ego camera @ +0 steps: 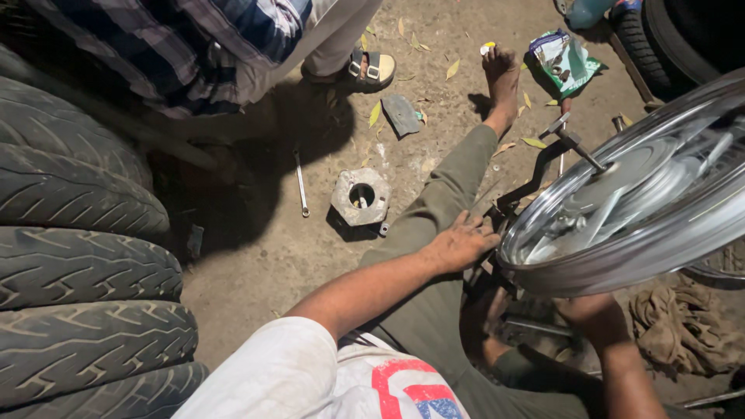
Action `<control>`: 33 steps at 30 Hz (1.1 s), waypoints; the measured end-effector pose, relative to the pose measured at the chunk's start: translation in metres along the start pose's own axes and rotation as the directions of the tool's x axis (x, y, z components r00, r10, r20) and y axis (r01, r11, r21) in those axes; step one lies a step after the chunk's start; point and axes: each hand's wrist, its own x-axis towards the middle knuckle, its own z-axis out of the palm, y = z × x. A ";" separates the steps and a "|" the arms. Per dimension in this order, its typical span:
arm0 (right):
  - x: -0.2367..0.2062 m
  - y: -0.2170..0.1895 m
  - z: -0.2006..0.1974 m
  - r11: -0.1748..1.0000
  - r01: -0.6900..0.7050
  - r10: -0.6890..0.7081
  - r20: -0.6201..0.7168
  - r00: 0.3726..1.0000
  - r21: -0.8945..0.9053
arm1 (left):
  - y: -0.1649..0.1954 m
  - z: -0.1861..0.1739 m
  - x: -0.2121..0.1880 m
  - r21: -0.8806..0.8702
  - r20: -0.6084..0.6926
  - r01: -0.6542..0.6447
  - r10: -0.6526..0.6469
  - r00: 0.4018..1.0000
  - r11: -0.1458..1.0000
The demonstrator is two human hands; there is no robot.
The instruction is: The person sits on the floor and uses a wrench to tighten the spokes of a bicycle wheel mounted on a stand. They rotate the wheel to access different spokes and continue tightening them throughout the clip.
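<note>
The fingers (483, 227) of the left hand (462, 242) are spread a little apart and lie flat against the near rim of the shiny metal wheel (621, 225), at its left edge. They press on the wheel but do not close around anything. The left forearm comes up from the lower middle, across the person's olive green trouser leg (442, 194).

The right hand (594, 314) is just under the lower rim of the wheel. Its fingers go up behind the rim and are hidden, so I cannot tell if they are apart or together. The hand touches the wheel from below.

The wheel is tilted and sits over the person's lap, with its spokes and its hub plate (621, 174) turned up. A dark axle rod (578, 146) with a nut stands out from the hub, pointing up and to the left.

To the left of the wheel, on the dirt ground (256, 256), there is a grey metal block (361, 196) with a round hole, and further left a thin spanner (301, 182). Far left of the wheel lies a stack of worn tyres (77, 256). Right below the wheel lies a dirty brown rag (675, 326). Above the wheel, near the person's bare foot (500, 77), there is a green and white packet (565, 60). Another person in a checked shirt (194, 39) and a sandal (371, 68) is at the upper left.
</note>
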 end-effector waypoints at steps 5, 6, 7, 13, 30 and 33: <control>0.003 -0.006 0.000 0.999 -0.043 0.043 0.006 0.999 0.017 | -0.006 0.000 -0.008 -0.004 -0.217 -0.102 0.098 0.971 0.995; 0.001 -0.008 0.002 0.998 -0.064 0.064 0.009 0.998 0.020 | -0.009 -0.001 -0.012 -0.065 -0.138 -0.053 0.044 0.989 0.996; 0.000 -0.009 0.005 0.997 -0.079 0.078 0.010 0.997 0.026 | -0.013 -0.003 -0.015 -0.126 -0.048 -0.005 -0.001 0.999 0.992; -0.004 -0.020 0.034 0.990 -0.133 0.134 -0.012 0.991 0.050 | -0.020 -0.032 -0.019 -0.065 -0.146 -0.109 0.099 0.984 0.992; -0.006 -0.008 0.054 0.996 -0.013 0.002 -0.130 0.992 -0.089 | -0.003 -0.072 -0.010 -0.045 -0.134 -0.114 0.107 0.985 0.992; -0.011 -0.002 0.064 0.982 -0.189 0.190 -0.030 0.981 0.029 | -0.006 -0.070 -0.013 -0.036 -0.100 -0.122 0.118 0.988 0.992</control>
